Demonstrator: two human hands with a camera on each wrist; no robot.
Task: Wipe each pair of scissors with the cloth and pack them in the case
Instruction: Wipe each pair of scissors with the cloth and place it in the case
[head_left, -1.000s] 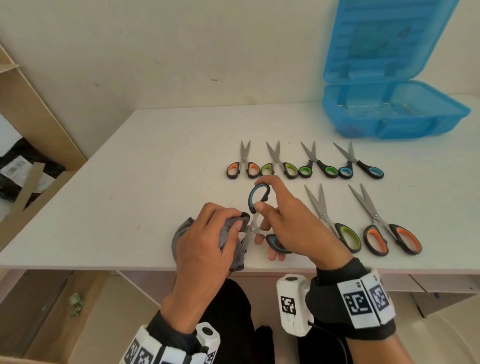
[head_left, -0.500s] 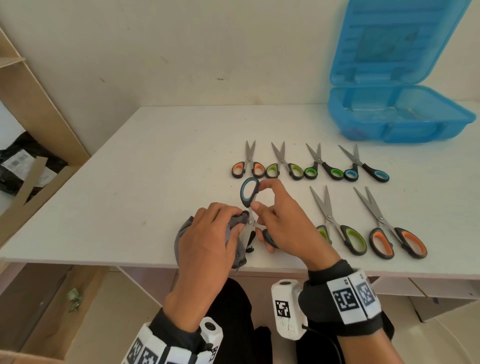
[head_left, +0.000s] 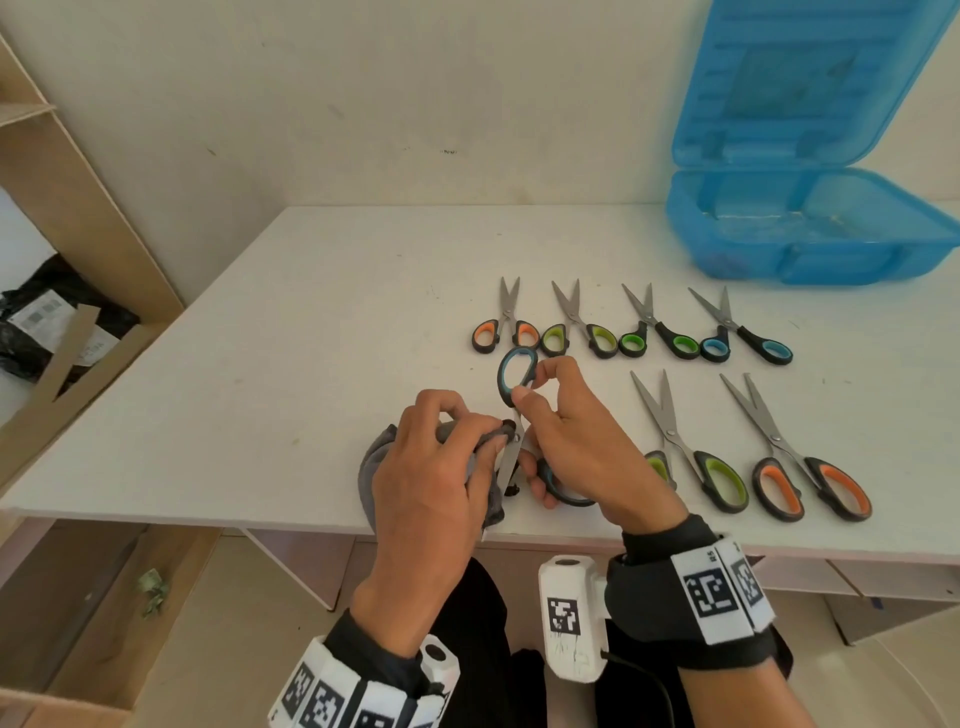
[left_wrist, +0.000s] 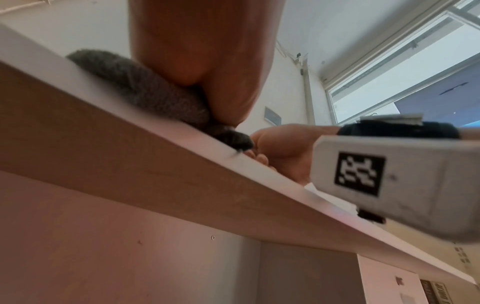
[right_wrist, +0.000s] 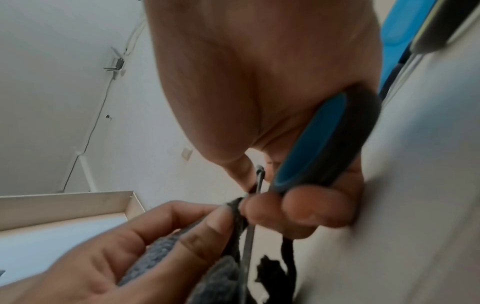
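My right hand grips a pair of scissors with black-and-blue handles near the table's front edge, blades pointing down towards me. The same blue handle lies against my right palm. My left hand holds a grey cloth bunched round the blade near the pivot. The cloth rests on the table edge under my left hand. The open blue case stands at the back right.
Several small scissors lie in a row mid-table. Two larger pairs, green-handled and orange-handled, lie right of my hands. A wooden shelf stands to the left of the white table.
The scissors have swung more upright, the top blue handle moving left and away from me. My left hand with the cloth has stayed on the blade near the pivot.
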